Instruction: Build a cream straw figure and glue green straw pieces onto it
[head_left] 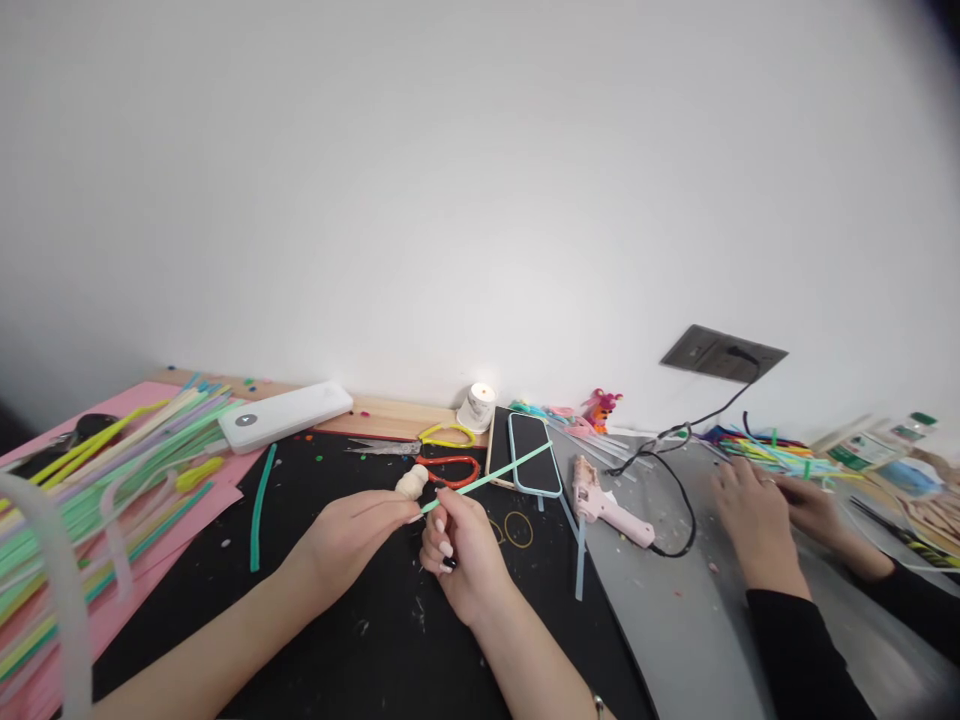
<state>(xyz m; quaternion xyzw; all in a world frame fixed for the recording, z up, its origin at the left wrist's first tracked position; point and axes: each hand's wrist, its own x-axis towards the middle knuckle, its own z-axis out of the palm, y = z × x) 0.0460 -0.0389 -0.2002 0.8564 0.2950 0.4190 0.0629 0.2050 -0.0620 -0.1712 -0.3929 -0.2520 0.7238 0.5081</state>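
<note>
A light green pipe cleaner [495, 475] runs between my hands, its long free end slanting up to the right over the phone [534, 455]. My left hand [352, 535] pinches its near end with the fingertips. Just right of that, my right hand [465, 555] is closed on the same pipe cleaner, thumb and forefinger together. Directly behind my left fingertips sits a cream, knobbly lump [411, 482], partly hidden. Scissors with red and yellow handles [450, 468] lie open beyond my hands. A thin rubber band [518, 530] is on the black mat right of my right hand.
Left, many pipe cleaners [150, 480] lie on pink sheets beside a white device [289, 415]. A dark green strip [261, 510] rests on the mat. Right are a pink glue gun [607, 510] with black cord, a wall socket [724, 352], and another person's hands [761, 525].
</note>
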